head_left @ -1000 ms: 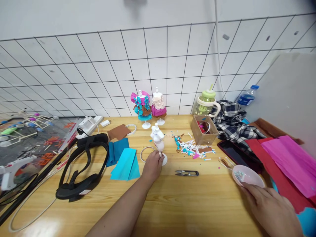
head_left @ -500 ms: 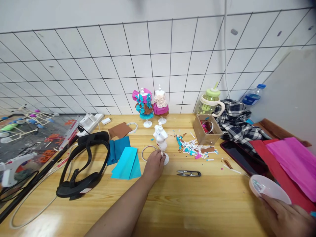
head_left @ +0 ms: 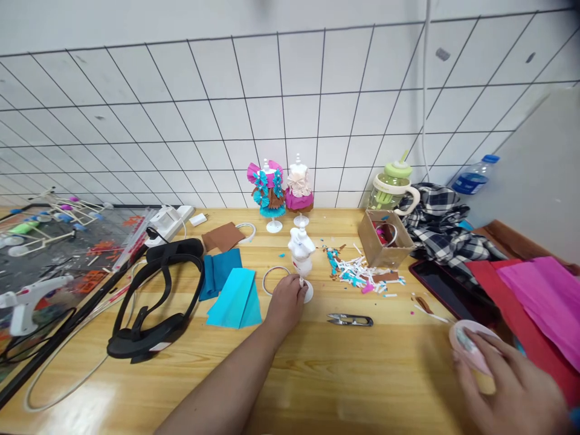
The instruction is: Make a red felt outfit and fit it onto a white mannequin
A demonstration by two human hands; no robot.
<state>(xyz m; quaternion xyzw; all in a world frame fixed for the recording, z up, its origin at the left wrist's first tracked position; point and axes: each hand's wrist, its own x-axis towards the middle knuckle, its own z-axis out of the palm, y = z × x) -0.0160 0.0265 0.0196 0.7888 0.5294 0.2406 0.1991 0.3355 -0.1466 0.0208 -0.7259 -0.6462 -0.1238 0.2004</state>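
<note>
Pink dish [head_left: 466, 345] lifted off the tabletop [head_left: 362, 374]
Right hand [head_left: 512, 386] fingers clamp it, tilted; left hand [head_left: 286, 300] fingers stay pinched on the mannequin stand [head_left: 301, 252].

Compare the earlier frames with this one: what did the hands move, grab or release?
The right hand has taken up the shallow pink plastic dish from the wooden table, tipped it and drawn it nearer. The small white mannequin stand went from leaning left to nearly upright. Unchanged: the left hand pinching its stem, the black thread snips beside it.
</note>
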